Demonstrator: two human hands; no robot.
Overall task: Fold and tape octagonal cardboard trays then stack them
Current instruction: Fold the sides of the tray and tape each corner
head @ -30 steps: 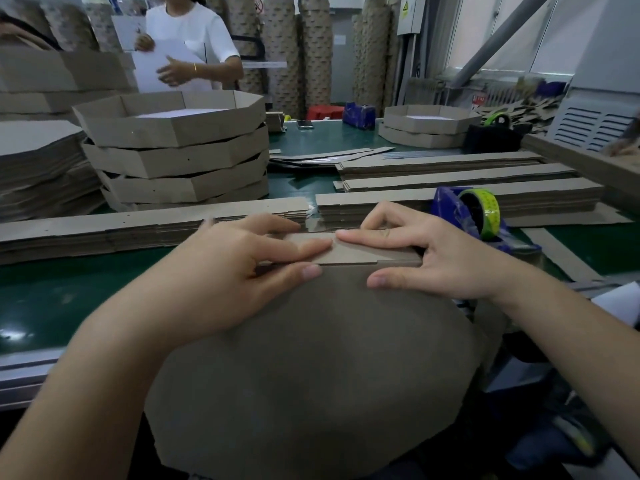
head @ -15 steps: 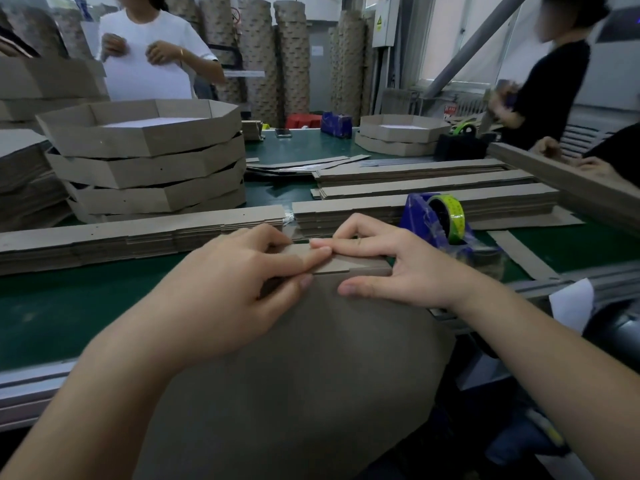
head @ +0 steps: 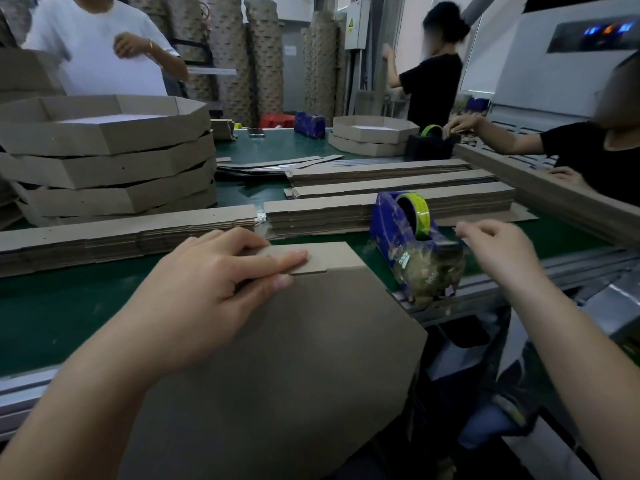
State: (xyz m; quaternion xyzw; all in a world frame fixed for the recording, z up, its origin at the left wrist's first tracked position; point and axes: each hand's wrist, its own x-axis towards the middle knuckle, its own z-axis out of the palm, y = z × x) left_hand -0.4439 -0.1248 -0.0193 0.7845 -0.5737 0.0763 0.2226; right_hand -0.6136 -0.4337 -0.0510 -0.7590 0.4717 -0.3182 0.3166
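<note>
Head view: left hand (head: 214,289) pinches the cardboard tray (head: 294,358) at its folded rim; blurred right hand (head: 502,254), grip unclear, hovers beside the tape dispenser (head: 388,230).

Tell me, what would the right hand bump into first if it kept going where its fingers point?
Most likely the blue tape dispenser, near its green tape roll. The right hand points left at it with a small gap, though depth is hard to judge.

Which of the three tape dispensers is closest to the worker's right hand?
The near blue dispenser with the green roll, just beside the right hand; the far blue dispenser and black dispenser sit across the table.
</note>
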